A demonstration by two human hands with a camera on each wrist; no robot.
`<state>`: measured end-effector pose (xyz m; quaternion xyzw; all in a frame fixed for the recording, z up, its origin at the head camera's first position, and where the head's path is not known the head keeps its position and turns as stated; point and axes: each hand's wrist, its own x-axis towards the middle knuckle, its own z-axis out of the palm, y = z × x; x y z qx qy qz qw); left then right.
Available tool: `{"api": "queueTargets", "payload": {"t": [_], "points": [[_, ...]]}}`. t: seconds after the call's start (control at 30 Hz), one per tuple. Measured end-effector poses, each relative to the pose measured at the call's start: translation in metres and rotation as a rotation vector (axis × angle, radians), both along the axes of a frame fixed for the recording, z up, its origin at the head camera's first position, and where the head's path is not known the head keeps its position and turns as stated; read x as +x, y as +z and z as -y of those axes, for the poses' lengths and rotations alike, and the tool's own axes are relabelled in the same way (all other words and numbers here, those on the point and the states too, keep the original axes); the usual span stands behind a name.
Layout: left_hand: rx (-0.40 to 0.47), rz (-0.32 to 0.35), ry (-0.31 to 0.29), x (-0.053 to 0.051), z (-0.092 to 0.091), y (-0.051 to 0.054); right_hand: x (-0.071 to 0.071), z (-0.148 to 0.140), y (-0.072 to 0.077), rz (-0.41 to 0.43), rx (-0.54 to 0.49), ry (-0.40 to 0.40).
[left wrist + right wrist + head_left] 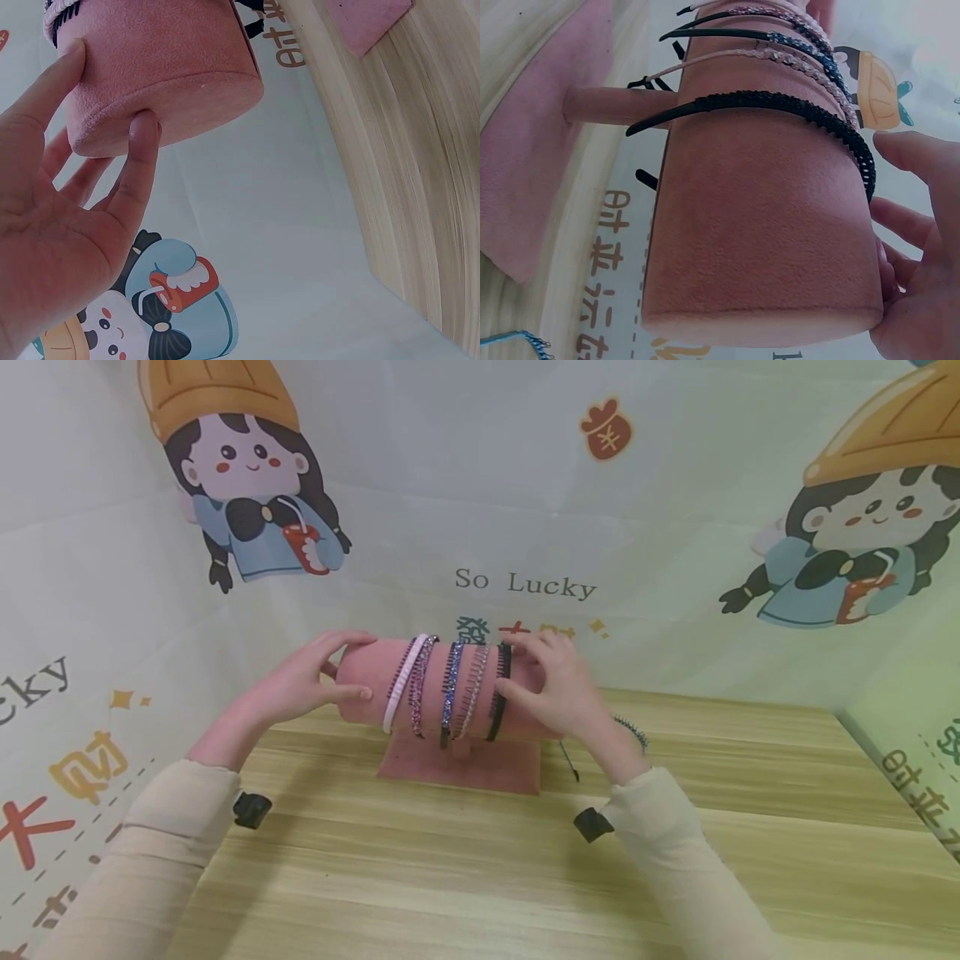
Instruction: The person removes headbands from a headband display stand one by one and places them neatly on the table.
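Note:
A pink plush cylinder on a stand with a flat pink base carries several headbands: white, purple glittery, blue, silvery pink and black. My left hand grips the cylinder's left end, thumb on its front; in the left wrist view a finger of that hand presses the flat end face. At the right end, my right hand curls round the cylinder, its thumb by the black headband. In the right wrist view that hand lies along the cylinder's side.
A blue headband lies on the wooden table behind my right wrist, one end showing beside the base. A white printed cloth hangs behind and at both sides of the table.

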<state>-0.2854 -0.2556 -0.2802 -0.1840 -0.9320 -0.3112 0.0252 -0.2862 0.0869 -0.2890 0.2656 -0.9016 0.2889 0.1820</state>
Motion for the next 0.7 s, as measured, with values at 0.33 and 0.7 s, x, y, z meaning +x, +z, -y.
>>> {"api": "queueTargets", "payload": {"t": [0.33,0.7], "points": [[-0.011,0.001,-0.008,-0.0003,-0.0002,0.0006,0.0006,0.0051,-0.009,-0.057,0.049,-0.026],[-0.031,-0.004,-0.016,0.0016,-0.0009,0.0025,0.004,0.0056,-0.0051,-0.001,0.156,-0.036]]}}
